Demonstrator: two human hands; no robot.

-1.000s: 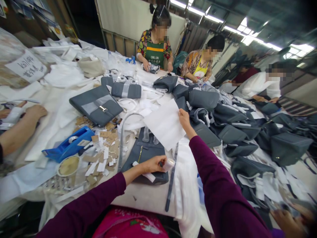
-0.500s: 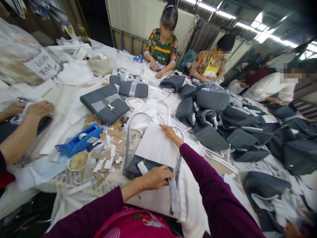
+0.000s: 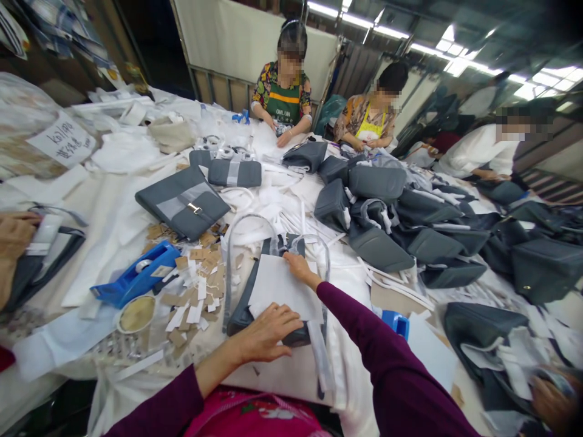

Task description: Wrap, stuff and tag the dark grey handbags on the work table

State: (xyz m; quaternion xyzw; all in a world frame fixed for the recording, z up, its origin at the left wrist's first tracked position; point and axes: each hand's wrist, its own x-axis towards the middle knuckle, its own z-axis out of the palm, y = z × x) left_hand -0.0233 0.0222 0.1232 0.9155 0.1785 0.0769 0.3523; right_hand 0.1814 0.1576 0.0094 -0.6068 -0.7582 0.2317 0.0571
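A dark grey-green handbag (image 3: 241, 318) lies on the table in front of me, its wrapped handles (image 3: 230, 255) arching up at both sides. Over its front is a white sheet (image 3: 277, 282). At the sheet's far edge, the curled fingers of my right hand (image 3: 303, 271) grip it. My left hand (image 3: 266, 332) rests across the near edge of sheet and bag, fingers spread and holding nothing. A wrapped pale strap (image 3: 320, 358) hangs down beside the bag's near right corner. The bag's front is mostly hidden under the sheet.
Left of the bag are a blue tape dispenser (image 3: 136, 276), a round tin (image 3: 136, 314) and scattered tags (image 3: 200, 291). A flap bag (image 3: 184, 203) lies beyond. Many dark bags (image 3: 382, 243) pile up to the right. Co-workers (image 3: 285, 91) handle things around the table.
The sheet has come down toward me, uncovering the bag's far part. My right hand moved with it. My left hand has opened from its closed grip near the strap and now lies flat.
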